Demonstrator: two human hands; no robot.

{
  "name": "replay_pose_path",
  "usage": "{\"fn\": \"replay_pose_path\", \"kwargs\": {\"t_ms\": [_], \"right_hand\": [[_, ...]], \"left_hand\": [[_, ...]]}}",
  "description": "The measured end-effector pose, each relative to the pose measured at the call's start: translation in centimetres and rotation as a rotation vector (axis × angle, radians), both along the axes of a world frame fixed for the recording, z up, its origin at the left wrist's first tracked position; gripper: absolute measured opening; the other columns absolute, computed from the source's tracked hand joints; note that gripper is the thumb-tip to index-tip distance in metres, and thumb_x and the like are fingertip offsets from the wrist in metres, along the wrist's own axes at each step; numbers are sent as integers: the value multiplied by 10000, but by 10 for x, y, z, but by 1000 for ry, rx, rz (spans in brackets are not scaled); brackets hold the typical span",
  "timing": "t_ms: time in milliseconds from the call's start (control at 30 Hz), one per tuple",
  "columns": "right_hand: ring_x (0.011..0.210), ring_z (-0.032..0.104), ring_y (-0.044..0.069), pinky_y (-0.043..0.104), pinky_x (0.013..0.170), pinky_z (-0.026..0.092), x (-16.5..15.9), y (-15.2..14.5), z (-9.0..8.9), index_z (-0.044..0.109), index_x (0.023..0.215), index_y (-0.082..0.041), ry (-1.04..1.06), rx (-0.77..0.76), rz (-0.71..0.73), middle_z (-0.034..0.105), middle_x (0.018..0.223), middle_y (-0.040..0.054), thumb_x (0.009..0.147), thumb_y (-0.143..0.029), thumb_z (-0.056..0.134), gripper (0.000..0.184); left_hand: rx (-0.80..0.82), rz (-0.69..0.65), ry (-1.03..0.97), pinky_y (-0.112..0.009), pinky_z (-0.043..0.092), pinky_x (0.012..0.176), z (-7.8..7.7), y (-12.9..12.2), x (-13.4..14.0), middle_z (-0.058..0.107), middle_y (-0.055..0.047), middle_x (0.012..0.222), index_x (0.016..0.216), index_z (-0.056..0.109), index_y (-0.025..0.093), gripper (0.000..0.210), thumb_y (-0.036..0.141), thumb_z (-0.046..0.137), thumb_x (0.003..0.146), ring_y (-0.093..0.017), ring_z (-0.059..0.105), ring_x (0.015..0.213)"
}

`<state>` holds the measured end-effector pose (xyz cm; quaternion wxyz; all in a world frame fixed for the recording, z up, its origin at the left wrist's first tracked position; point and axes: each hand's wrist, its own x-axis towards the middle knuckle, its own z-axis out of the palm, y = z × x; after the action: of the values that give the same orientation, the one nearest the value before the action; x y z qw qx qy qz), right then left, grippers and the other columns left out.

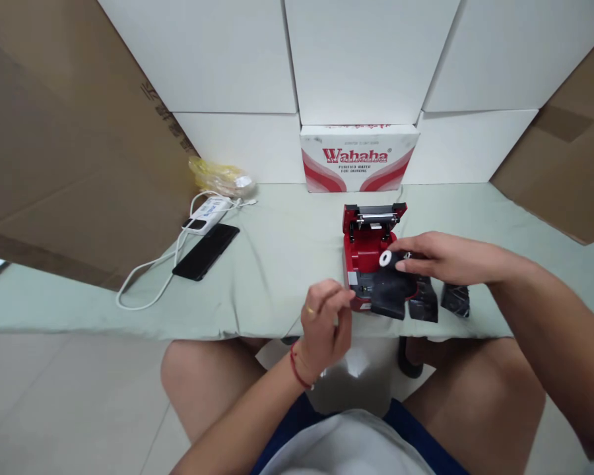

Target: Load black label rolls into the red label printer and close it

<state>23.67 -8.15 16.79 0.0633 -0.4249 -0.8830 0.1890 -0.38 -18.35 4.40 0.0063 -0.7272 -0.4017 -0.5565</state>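
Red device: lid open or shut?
Open. The lid stands raised at the back of the red device, showing the red interior in front of it.

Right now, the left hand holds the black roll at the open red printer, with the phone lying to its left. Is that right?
Not quite: the head view shows the right hand holding the black roll at the open red printer, with the phone lying to its left.
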Motion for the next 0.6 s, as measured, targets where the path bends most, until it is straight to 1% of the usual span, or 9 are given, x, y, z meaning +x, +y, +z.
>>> {"fn": "replay_pose_path", "kwargs": {"t_ms": [33, 100, 167, 200, 267, 333, 433, 533, 600], "right_hand": [[810, 721, 213, 315, 739, 574, -10, 5, -4, 772, 1123, -283, -37, -48, 24, 792, 956, 28, 965, -431, 548, 311], [904, 728, 240, 330, 796, 550, -23, 10, -9, 733, 1184, -242, -86, -69, 20, 788, 1036, 73, 988, -338, 503, 317], [965, 728, 257, 326, 820, 525, -32, 9, -12, 709, 1220, -226, -148, -17, -17, 782, 1082, 101, 984, -306, 515, 317], [987, 727, 262, 321, 824, 514, -36, 7, -13, 703, 1233, -223, -187, 4, -31, 780, 1098, 108, 978, -296, 526, 319], [1015, 724, 268, 315, 821, 497, -44, 3, -15, 696, 1249, -222, -268, 36, -63, 778, 1124, 117, 968, -280, 542, 325], [1028, 720, 279, 320, 798, 481, -51, 0, -17, 686, 1265, -219, -330, 55, -108, 771, 1154, 125, 963, -274, 547, 336], [1036, 717, 295, 325, 761, 458, -57, 0, -21, 682, 1262, -212, -355, 59, -141, 763, 1183, 131, 960, -276, 556, 334], [997, 721, 260, 303, 747, 448, -57, 6, -23, 712, 1174, -237, -341, 35, -108, 781, 1121, 87, 952, -285, 582, 262], [971, 721, 231, 284, 752, 450, -55, 10, -23, 720, 1159, -254, -311, 11, -85, 788, 1099, 56, 948, -287, 596, 247]], "left_hand": [[20, -18, 31, -347, 557, 969, -4, -7, 2, 639, -84, 1118, 1239, 606, 202, 373, 28, 508, 924, -187, 630, 1092], [55, -72, 103, -386, 542, 1055, -9, -14, 6, 648, -119, 1205, 1348, 574, 172, 471, 27, 516, 904, -218, 617, 1215], [62, -121, 191, -422, 502, 1126, -9, -13, 9, 662, -146, 1276, 1420, 533, 141, 522, 56, 520, 905, -242, 586, 1311], [45, -137, 234, -432, 481, 1147, -7, -11, 11, 673, -146, 1295, 1430, 528, 139, 524, 74, 518, 910, -243, 582, 1326], [4, -136, 299, -441, 451, 1157, -2, -6, 15, 707, -123, 1287, 1396, 562, 156, 485, 100, 521, 916, -239, 609, 1289], [-19, -110, 337, -450, 440, 1125, 4, -2, 19, 742, -94, 1234, 1327, 613, 177, 423, 121, 537, 914, -242, 644, 1208], [-23, -64, 315, -448, 448, 1059, 10, 0, 25, 759, -94, 1132, 1228, 649, 164, 348, 135, 545, 897, -250, 656, 1114], [-3, -18, 258, -445, 433, 1079, 15, 1, 28, 736, -125, 1191, 1242, 635, 141, 373, 134, 540, 881, -262, 620, 1194], [15, -31, 291, -440, 405, 1105, 17, 1, 28, 730, -111, 1251, 1287, 627, 156, 396, 147, 548, 898, -253, 605, 1239]]}}
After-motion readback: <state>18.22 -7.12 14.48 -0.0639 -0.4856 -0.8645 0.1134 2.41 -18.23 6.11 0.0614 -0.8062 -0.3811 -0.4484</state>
